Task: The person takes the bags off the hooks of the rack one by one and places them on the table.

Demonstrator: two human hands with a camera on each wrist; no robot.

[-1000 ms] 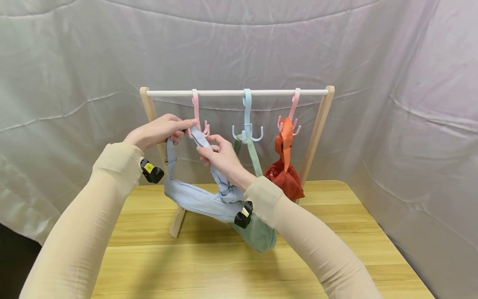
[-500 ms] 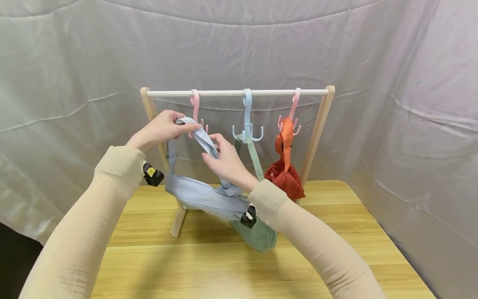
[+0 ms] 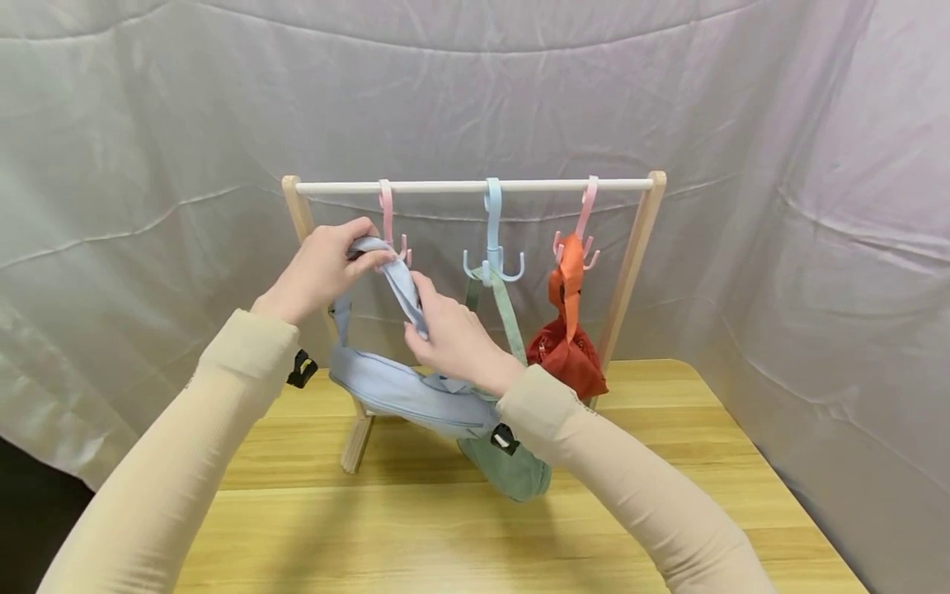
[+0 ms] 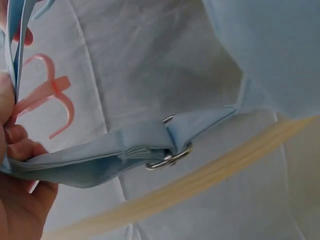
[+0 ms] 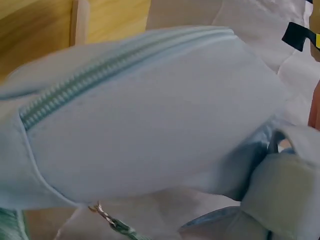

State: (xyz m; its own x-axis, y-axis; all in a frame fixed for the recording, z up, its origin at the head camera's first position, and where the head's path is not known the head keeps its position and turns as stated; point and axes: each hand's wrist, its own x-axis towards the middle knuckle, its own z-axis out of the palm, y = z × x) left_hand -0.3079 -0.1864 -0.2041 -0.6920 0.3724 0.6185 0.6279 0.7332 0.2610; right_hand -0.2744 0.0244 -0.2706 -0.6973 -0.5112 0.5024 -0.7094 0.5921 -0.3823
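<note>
A light blue zippered bag (image 3: 404, 392) hangs below both hands by its strap (image 3: 403, 285). My left hand (image 3: 322, 268) pinches the top of the strap just in front of the left pink hook hanger (image 3: 387, 206). Lower on the same strap, my right hand (image 3: 460, 338) holds it between thumb and fingers. In the left wrist view, the pink prongs (image 4: 62, 100) show beside the strap, which runs through a metal buckle (image 4: 170, 162). Whether the strap touches a prong is unclear. The right wrist view is mostly filled by the bag's body (image 5: 160, 125), with its zipper (image 5: 115, 70).
A wooden rack with a white bar (image 3: 445, 186) stands on the wood-grain table (image 3: 416, 536). From the blue hook hanger (image 3: 493, 223) hangs a green bag (image 3: 512, 470). A red bag (image 3: 567, 359) with an orange strap hangs from the right pink hanger (image 3: 586, 206).
Both hands have drawn back slightly from the left pink hanger, and the right hand has moved a little right and down along the strap. The blue bag has shifted slightly right.
</note>
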